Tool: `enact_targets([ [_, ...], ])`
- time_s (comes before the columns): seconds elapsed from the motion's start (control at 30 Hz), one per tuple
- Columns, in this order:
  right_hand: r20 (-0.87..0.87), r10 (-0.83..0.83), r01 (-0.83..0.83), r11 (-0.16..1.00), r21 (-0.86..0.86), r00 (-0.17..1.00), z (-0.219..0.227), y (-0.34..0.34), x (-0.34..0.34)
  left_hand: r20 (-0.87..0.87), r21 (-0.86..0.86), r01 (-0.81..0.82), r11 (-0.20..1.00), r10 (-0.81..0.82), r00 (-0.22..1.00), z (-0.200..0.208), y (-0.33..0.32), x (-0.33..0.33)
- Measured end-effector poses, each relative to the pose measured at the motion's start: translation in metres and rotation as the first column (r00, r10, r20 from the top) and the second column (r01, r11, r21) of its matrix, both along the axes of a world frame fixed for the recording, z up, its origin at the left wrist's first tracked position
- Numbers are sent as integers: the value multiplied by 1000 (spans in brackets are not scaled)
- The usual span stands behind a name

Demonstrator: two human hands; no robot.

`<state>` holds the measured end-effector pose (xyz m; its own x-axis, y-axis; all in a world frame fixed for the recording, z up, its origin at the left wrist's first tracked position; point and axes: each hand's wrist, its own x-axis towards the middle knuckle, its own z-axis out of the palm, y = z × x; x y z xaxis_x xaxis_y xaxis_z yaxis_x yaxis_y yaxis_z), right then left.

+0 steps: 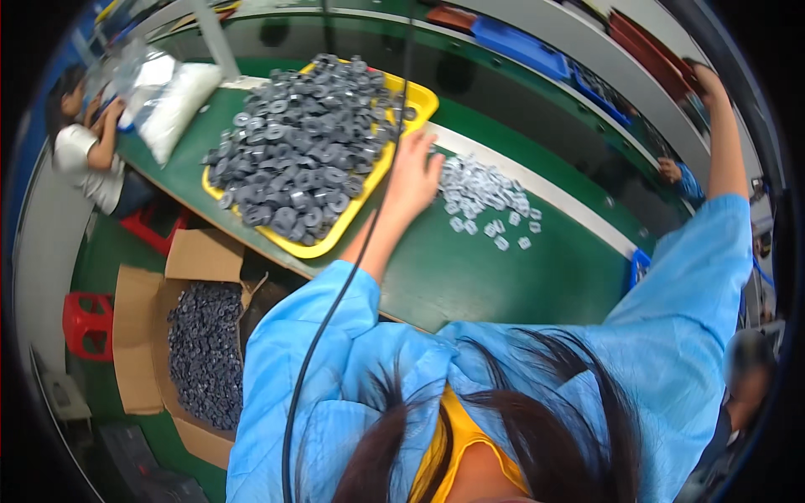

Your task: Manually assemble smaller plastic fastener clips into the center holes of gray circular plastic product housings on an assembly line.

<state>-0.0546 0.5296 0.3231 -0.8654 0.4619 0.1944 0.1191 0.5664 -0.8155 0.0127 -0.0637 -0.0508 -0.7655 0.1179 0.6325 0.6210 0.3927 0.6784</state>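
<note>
My left hand (412,174) rests by the right edge of a yellow tray (426,102), fingers stretched and nothing in them. Grey ring-shaped plastic parts (302,138) are heaped in that tray. Just right of this hand, small clear plastic pieces (482,191) lie in a loose pile on the green table. My right arm reaches far up to the shelf, where my right hand (711,84) closes on the end of a reddish-brown tray (650,54). What that tray holds is hidden.
A blue tray (520,46) sits on the shelf behind the green table (436,285). At lower left, a cardboard box (138,335) holds dark parts, near a red stool (88,325). A white bag (176,109) stands near a co-worker (88,155). A black cable (323,327) crosses the view.
</note>
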Motion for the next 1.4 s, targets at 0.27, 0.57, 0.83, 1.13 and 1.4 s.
enact_targets([
  [0.27, -16, -151, 140, 861, 488, 988, 18, -97, 52, -168, -61, 87, 994, -96, 981, 22, 11, 25],
  [0.57, -437, 15, 383, 456, 803, 899, -21, -97, 48, -260, -400, 182, 898, -301, 918, 148, -85, 67],
  [0.83, 58, 850, -386, 176, 906, 524, -113, -396, 127, -212, -901, -359, 245, 476, 854, 193, -280, -145],
  [1.13, 208, 543, -548, 596, 587, 813, -248, -395, -56, 194, -903, -77, 423, 560, 805, 89, -264, -304],
  [1.4, 381, 586, -694, 665, 277, 715, -308, -466, -109, 336, -867, 298, 399, 28, 941, 58, -298, -292],
])
